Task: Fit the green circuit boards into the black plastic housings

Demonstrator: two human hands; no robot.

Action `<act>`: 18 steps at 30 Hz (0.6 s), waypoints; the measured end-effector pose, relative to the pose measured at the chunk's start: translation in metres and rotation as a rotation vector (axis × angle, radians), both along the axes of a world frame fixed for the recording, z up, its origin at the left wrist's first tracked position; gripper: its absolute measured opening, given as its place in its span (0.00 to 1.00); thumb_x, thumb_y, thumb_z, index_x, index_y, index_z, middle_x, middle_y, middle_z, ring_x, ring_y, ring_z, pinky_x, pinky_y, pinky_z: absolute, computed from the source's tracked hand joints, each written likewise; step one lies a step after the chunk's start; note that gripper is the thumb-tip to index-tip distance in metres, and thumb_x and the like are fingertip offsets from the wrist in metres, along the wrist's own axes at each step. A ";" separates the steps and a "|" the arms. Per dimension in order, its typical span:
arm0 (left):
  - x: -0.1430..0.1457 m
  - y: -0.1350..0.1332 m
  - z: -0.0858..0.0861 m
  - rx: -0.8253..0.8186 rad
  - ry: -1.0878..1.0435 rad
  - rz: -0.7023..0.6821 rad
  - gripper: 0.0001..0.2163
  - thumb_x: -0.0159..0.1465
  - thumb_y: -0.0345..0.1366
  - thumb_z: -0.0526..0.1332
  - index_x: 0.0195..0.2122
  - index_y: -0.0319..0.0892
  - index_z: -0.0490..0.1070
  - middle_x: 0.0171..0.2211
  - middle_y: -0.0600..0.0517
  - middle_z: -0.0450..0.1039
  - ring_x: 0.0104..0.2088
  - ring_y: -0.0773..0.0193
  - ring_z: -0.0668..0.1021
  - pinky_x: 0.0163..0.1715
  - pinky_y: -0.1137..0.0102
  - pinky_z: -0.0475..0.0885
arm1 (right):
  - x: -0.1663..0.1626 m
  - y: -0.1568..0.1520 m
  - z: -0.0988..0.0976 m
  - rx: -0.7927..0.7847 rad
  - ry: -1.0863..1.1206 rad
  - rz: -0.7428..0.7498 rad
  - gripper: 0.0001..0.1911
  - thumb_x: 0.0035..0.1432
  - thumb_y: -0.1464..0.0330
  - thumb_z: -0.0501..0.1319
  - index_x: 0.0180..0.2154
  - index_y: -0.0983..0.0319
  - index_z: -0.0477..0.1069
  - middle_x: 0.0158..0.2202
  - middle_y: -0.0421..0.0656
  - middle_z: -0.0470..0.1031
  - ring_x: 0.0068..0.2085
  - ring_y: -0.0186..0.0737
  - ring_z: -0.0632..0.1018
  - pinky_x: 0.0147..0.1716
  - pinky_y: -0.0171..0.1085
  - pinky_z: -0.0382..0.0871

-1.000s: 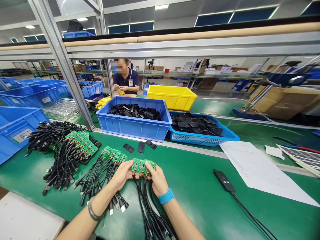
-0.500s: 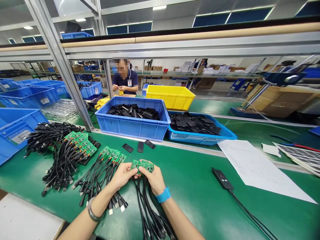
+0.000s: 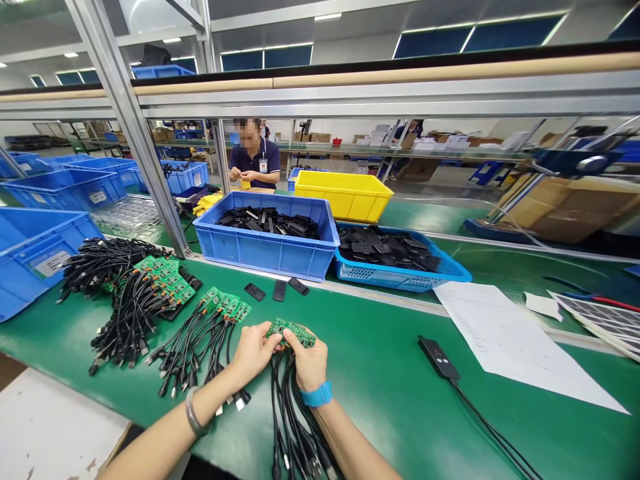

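Both hands grip a small bunch of green circuit boards (image 3: 293,332) over the green bench (image 3: 380,373). My left hand (image 3: 254,352) pinches the bunch from the left and my right hand (image 3: 309,363) closes on it from the right. Black cables (image 3: 293,427) hang from these boards toward me. Just left of my hands lies another fan of green boards with cables (image 3: 210,327). Further left sits a larger heap of boards and cables (image 3: 135,293).
A blue bin of black parts (image 3: 267,237) and a blue basket of black parts (image 3: 400,257) stand behind, with three black covers (image 3: 277,290) in front. A black device with cable (image 3: 437,357) and a paper sheet (image 3: 505,340) lie right. A person works across the line.
My hands have drawn closer together around the bunch of boards, squeezing the fan narrower. The view has shifted slightly.
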State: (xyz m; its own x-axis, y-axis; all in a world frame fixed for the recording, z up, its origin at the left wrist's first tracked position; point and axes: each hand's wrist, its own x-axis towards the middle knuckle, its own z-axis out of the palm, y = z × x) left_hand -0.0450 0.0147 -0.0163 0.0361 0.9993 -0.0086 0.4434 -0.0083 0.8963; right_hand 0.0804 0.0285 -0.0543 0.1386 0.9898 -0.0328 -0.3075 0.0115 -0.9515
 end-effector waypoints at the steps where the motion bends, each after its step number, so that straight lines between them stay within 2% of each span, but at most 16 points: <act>1: 0.002 0.000 0.000 0.015 0.030 0.004 0.13 0.62 0.42 0.55 0.22 0.45 0.56 0.18 0.55 0.68 0.26 0.59 0.79 0.23 0.74 0.64 | 0.000 0.000 -0.001 -0.003 0.008 -0.012 0.12 0.43 0.64 0.71 0.30 0.65 0.77 0.29 0.45 0.80 0.30 0.41 0.77 0.32 0.39 0.72; 6: 0.006 0.001 -0.001 0.076 0.146 0.003 0.11 0.63 0.41 0.55 0.25 0.43 0.65 0.21 0.51 0.72 0.29 0.58 0.77 0.31 0.70 0.65 | 0.001 0.003 0.001 -0.048 0.082 -0.039 0.14 0.41 0.63 0.72 0.31 0.65 0.77 0.31 0.45 0.81 0.32 0.44 0.79 0.37 0.42 0.73; 8: 0.006 -0.001 -0.003 0.073 0.067 -0.037 0.10 0.63 0.42 0.56 0.40 0.42 0.69 0.32 0.47 0.77 0.35 0.58 0.79 0.35 0.69 0.68 | 0.002 0.005 0.005 -0.085 0.134 -0.025 0.15 0.41 0.63 0.72 0.31 0.65 0.77 0.31 0.45 0.81 0.32 0.45 0.79 0.37 0.43 0.74; 9: 0.005 -0.003 -0.004 0.066 -0.016 -0.053 0.17 0.62 0.43 0.58 0.50 0.42 0.65 0.41 0.44 0.77 0.40 0.57 0.78 0.38 0.68 0.69 | 0.003 0.006 0.008 -0.108 0.158 -0.021 0.15 0.41 0.62 0.72 0.30 0.65 0.77 0.31 0.46 0.81 0.32 0.45 0.80 0.36 0.43 0.74; 10: 0.005 -0.007 -0.005 0.053 -0.105 -0.061 0.26 0.61 0.42 0.59 0.58 0.42 0.57 0.51 0.40 0.72 0.46 0.56 0.77 0.42 0.66 0.70 | 0.004 0.007 0.011 -0.131 0.178 -0.016 0.15 0.42 0.62 0.72 0.30 0.65 0.76 0.31 0.46 0.81 0.31 0.46 0.80 0.35 0.44 0.75; 12: 0.006 -0.017 -0.006 0.016 -0.237 -0.079 0.40 0.57 0.38 0.64 0.65 0.42 0.41 0.61 0.35 0.61 0.53 0.53 0.73 0.48 0.62 0.69 | 0.005 0.008 0.021 -0.197 0.228 -0.024 0.15 0.42 0.60 0.71 0.29 0.64 0.76 0.31 0.47 0.81 0.30 0.46 0.80 0.32 0.45 0.75; 13: 0.007 -0.024 -0.005 -0.008 -0.259 -0.099 0.44 0.55 0.36 0.65 0.66 0.42 0.38 0.60 0.35 0.61 0.52 0.53 0.74 0.49 0.61 0.69 | 0.004 0.008 0.026 -0.236 0.264 -0.034 0.15 0.42 0.60 0.71 0.29 0.64 0.76 0.30 0.47 0.81 0.29 0.47 0.80 0.31 0.45 0.75; 15: 0.009 -0.036 -0.002 -0.057 -0.275 -0.170 0.45 0.54 0.33 0.65 0.67 0.42 0.36 0.50 0.39 0.72 0.42 0.55 0.79 0.43 0.62 0.73 | -0.001 0.006 0.040 -0.298 0.334 -0.041 0.16 0.42 0.59 0.72 0.30 0.63 0.75 0.29 0.45 0.81 0.29 0.46 0.80 0.30 0.44 0.75; 16: 0.010 -0.041 0.000 -0.076 -0.291 -0.198 0.43 0.56 0.33 0.63 0.67 0.42 0.37 0.42 0.43 0.76 0.34 0.58 0.80 0.38 0.64 0.74 | -0.005 0.005 0.047 -0.305 0.357 -0.032 0.16 0.42 0.59 0.72 0.31 0.63 0.75 0.29 0.45 0.81 0.29 0.46 0.80 0.30 0.43 0.74; 18: 0.007 -0.045 0.006 -0.083 -0.330 -0.182 0.34 0.62 0.37 0.57 0.66 0.44 0.42 0.34 0.49 0.75 0.21 0.66 0.76 0.25 0.71 0.73 | -0.012 0.002 0.059 -0.261 0.349 0.041 0.16 0.45 0.57 0.70 0.29 0.62 0.75 0.28 0.44 0.80 0.30 0.44 0.79 0.29 0.40 0.73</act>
State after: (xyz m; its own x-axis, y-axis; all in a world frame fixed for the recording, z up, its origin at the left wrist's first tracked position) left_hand -0.0377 -0.0301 -0.0099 0.2274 0.9726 -0.0480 0.1292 0.0187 0.9914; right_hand 0.0679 0.0306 0.0051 0.0358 0.9466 -0.3204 -0.6060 -0.2344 -0.7601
